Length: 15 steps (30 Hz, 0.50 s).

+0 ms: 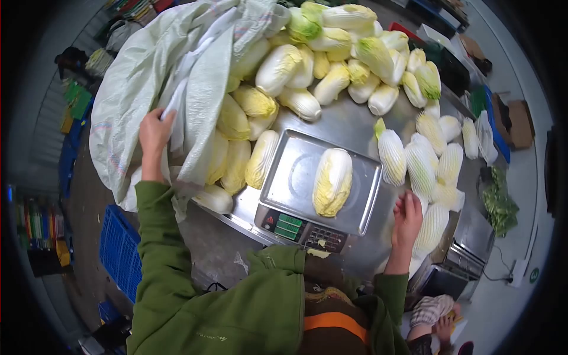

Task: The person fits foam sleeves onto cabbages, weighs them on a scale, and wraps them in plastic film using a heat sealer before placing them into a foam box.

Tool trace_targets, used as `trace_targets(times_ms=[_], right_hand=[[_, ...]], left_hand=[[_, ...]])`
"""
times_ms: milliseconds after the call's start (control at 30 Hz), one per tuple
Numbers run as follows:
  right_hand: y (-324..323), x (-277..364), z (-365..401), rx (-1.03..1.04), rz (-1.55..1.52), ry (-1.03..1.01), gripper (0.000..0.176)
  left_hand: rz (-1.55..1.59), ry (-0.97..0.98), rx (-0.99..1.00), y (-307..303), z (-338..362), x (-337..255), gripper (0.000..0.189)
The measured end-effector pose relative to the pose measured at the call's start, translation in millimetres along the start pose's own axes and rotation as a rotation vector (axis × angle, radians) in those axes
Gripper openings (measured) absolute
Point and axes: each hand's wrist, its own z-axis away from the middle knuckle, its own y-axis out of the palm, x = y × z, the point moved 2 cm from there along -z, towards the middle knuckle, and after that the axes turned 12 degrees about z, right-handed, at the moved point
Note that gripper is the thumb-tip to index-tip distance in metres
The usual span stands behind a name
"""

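My left hand [155, 135] is closed on the edge of a large white woven sack [198, 100], which lies open on its side with napa cabbages at its mouth. One napa cabbage [333, 182] rests on the steel pan of a digital scale [278, 177], its root end pointing away from me. Right of the scale, my right hand [407, 220] hangs with loosely bent fingers and nothing visible in them. Close to it lie several cabbages in white foam net sleeves [431, 228]. The scale's green display [288, 226] is too small to read.
Bare napa cabbages [337, 77] are heaped along the far side of the steel table [355, 127]. A blue plastic crate [120, 251] stands on the floor at left. Another person's hand [444, 327] shows at the lower right. Cardboard boxes [520, 124] are at the right.
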Motion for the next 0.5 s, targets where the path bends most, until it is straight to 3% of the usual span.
trace_targets(times_ms=[67,133,200,300,367,400,433,500], right_hand=[[20.0,16.8,2.8,0.087,0.253,-0.06,0.029],[47.4,46.1,7.0,0.204,0.325,-0.201,0.029],[84.3,80.0,17.2,0.326,0.317,-0.344,0.042],[126.0,110.2,25.2,0.426,0.272,-0.499,0.057],[134.2,103.4,14.2,0.511,0.207,-0.272,0.068],[128.6,91.3,5.4,0.583,0.156,-0.142,0.061],[119.3,77.8,-1.5,0.577,0.158,-0.145,0.061],[100.5,45.0,-8.2,0.709,-0.146,0.145,0.05]], left_hand=[[0.282,0.071,-0.142,-20.9,19.5,-42.1,0.025],[0.525,0.418,-0.15,-34.2,52.6,-103.9,0.017],[0.83,0.501,0.124,-40.6,91.7,-156.8,0.013],[1.013,0.73,0.499,-33.0,137.1,-214.2,0.013],[1.114,0.769,0.667,-27.1,155.4,-233.8,0.013],[1.144,0.747,0.72,-26.6,160.6,-236.5,0.01],[1.172,0.726,0.772,-26.6,163.2,-238.2,0.008],[1.229,0.618,0.824,-27.3,166.2,-238.6,0.008]])
